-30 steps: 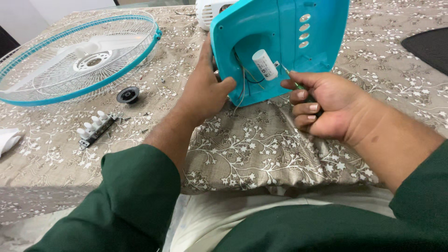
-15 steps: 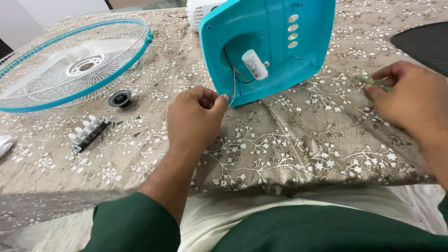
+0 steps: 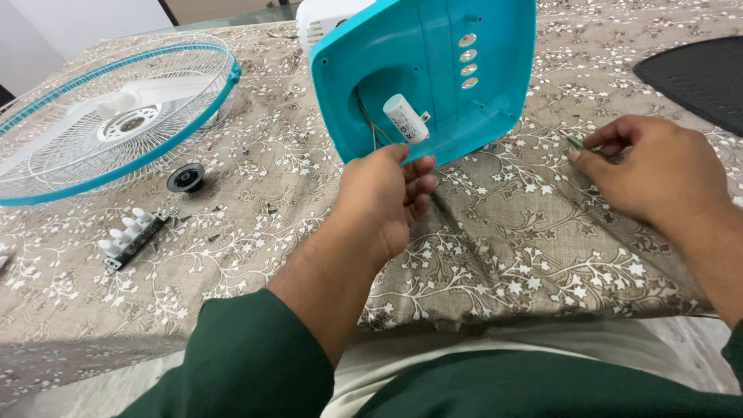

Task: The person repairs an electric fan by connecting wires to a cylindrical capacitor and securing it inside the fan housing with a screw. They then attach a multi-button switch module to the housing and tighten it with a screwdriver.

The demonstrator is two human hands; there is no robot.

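Observation:
A turquoise plastic fan base cover (image 3: pixel 457 85) stands tilted on the patterned cloth, its hollow inner side toward me. A white cylindrical capacitor (image 3: pixel 405 118) with wires sits inside it. My left hand (image 3: pixel 383 197) grips the cover's lower edge just below the capacitor. My right hand (image 3: pixel 654 174) rests on the cloth to the right, away from the cover, pinching a thin green-handled tool (image 3: pixel 582 145) between the fingertips.
A round wire fan guard with a turquoise rim (image 3: pixel 116 124) lies at the far left. A black round nut (image 3: pixel 186 177) and a white push-button switch block (image 3: pixel 133 237) lie beside it. A white fan part (image 3: pixel 325 19) stands behind the cover. A black mat (image 3: pixel 696 73) is at the far right.
My right hand has pulled away from the cover to the right with the thin tool and lowered onto the cloth. My left hand stays at the cover's lower edge.

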